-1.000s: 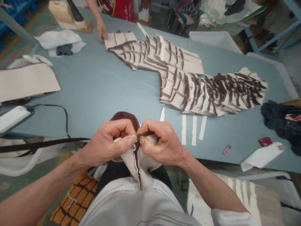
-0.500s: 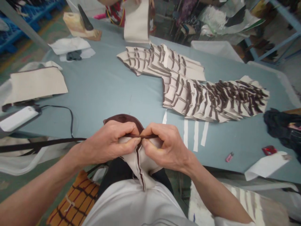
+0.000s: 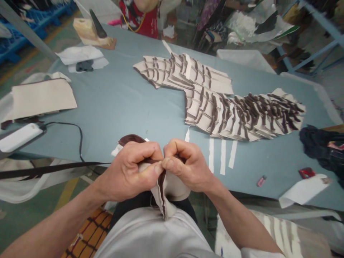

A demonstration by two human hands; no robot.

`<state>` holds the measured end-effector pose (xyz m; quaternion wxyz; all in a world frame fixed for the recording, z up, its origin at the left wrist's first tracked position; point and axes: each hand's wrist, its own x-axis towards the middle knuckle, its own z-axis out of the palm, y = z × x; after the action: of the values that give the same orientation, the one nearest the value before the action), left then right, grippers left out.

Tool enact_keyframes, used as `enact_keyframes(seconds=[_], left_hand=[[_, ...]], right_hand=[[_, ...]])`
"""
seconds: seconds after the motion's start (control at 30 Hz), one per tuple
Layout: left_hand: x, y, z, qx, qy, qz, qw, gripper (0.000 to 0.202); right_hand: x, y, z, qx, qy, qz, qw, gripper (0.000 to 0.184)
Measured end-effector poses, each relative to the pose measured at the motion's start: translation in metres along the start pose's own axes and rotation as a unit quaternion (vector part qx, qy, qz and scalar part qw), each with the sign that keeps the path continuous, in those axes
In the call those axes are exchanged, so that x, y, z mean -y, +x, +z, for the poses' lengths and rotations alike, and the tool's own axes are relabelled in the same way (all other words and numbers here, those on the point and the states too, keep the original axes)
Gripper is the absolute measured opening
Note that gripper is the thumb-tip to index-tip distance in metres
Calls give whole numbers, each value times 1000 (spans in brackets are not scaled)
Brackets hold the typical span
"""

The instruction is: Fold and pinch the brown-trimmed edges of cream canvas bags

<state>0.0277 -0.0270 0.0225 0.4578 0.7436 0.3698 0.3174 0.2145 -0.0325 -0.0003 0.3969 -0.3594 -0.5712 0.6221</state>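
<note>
Both my hands pinch a cream fabric piece with dark brown edging (image 3: 172, 188) just in front of my body. My left hand (image 3: 134, 168) is closed on its brown edge, thumb on top. Right against it, my right hand (image 3: 188, 163) grips the same edge, and the thumbs meet. A brown-edged seam hangs down between the hands towards my shirt. Behind the left hand, a curved dark brown part (image 3: 131, 139) of the piece shows. A dark strap (image 3: 53, 169) runs from the left edge of the view to my left wrist; its end is hidden.
Rows of overlapping cream pieces with brown edging (image 3: 204, 104) lie across the blue-green table (image 3: 120, 100). White strips (image 3: 223, 157) hang near its front. A pink snipper (image 3: 261, 180) lies at the right. At the left are a stack of cream panels (image 3: 44, 95) and a white device (image 3: 21, 137).
My hands have shifted slightly, with the thumbs now pressed together at the edge. The brown part behind the left hand sits lower. Across the table, another person's held-up cream panel has gone from view.
</note>
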Motion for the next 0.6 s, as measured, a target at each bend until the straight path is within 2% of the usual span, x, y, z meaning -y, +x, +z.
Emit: enact_keyframes(seconds=[0.1, 0.23, 0.4, 0.53, 0.6], left_hand=[[8, -7, 3, -3, -139, -62, 988, 30], [19, -14, 6, 28, -236, -104, 966, 41], [29, -14, 13, 1, -310, -55, 949, 37], [33, -11, 14, -50, -274, -22, 960, 37], [33, -8, 12, -47, -273, -18, 961, 39]], right_hand=[[-9, 2, 6, 19, 128, 28, 991, 53], [-23, 0, 13, 6, 189, 26, 982, 55], [-36, 0, 23, -56, 211, -2, 976, 55], [-42, 9, 32, -86, 219, -36, 971, 57], [-44, 13, 35, -90, 212, -49, 972, 60]])
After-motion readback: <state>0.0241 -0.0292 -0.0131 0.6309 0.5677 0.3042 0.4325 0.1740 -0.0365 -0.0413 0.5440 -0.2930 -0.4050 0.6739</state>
